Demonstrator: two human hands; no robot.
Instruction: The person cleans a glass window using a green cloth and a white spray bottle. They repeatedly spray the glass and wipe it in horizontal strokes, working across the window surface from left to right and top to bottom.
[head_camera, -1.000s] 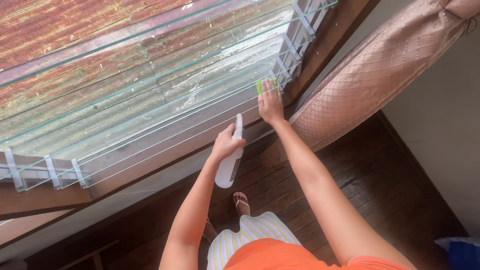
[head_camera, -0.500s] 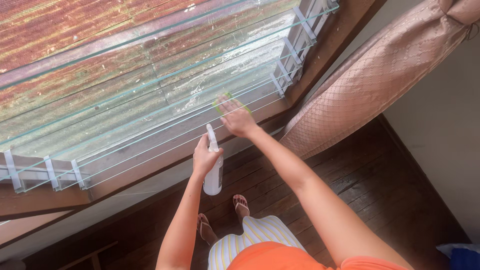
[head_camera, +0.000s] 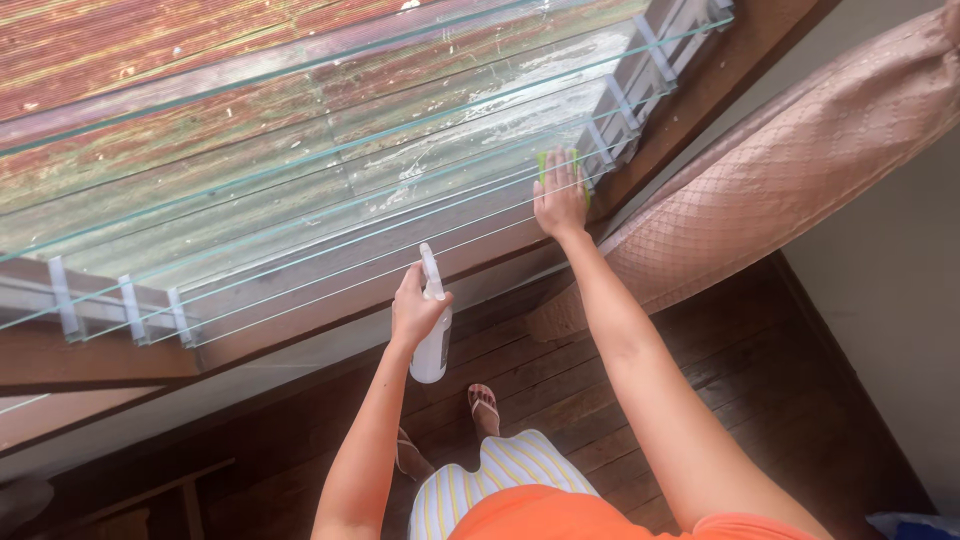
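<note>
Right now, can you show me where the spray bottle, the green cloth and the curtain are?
spray bottle (head_camera: 432, 352), head view, on its white body.
green cloth (head_camera: 543, 163), head view, on the edge peeking past the fingers.
curtain (head_camera: 790, 170), head view, on its patterned middle.

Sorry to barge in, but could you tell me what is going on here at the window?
A person stands at a louvred window, seen from above. The right hand presses a green cloth flat on one of the glass slats, near the right end by the slat clips. The left hand holds a white spray bottle lower down, nozzle up, in front of the sill. White streaks show on the upper slats. A pinkish curtain hangs to the right, over a dark wooden floor.
</note>
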